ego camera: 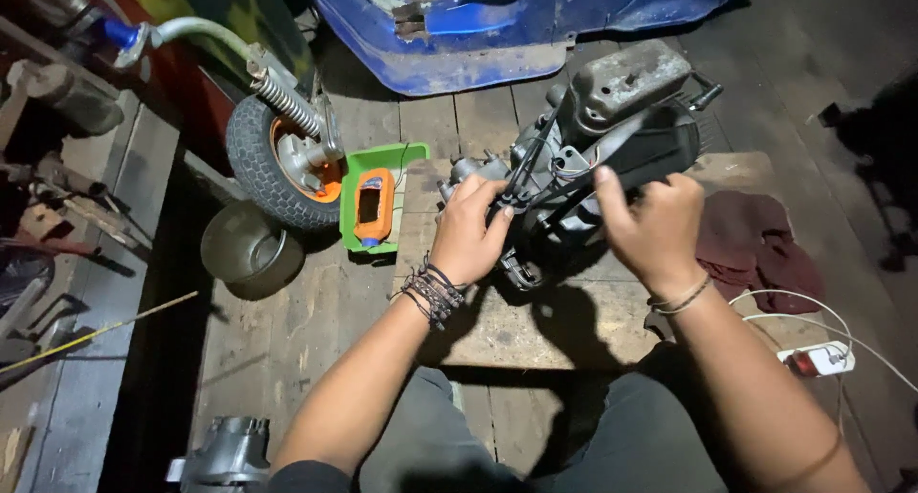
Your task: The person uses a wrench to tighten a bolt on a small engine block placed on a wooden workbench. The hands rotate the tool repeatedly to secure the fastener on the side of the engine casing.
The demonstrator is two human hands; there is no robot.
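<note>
— What are the hands on?
— A grimy grey scooter engine [612, 120] at the far edge of the low wooden bench [497, 330]. The left hand [470, 233] pinches its black cables [526, 173]; the right hand [653, 230] closes its grip on the same bundle.
— Risk?
— A hard tug could strain a connector or tip the engine toward the green tray [368, 168].

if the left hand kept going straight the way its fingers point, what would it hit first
The left hand points up and right, its fingers already on the black cables of the scooter engine. It would likely meet the engine casing right behind them; depth is unclear.
</note>
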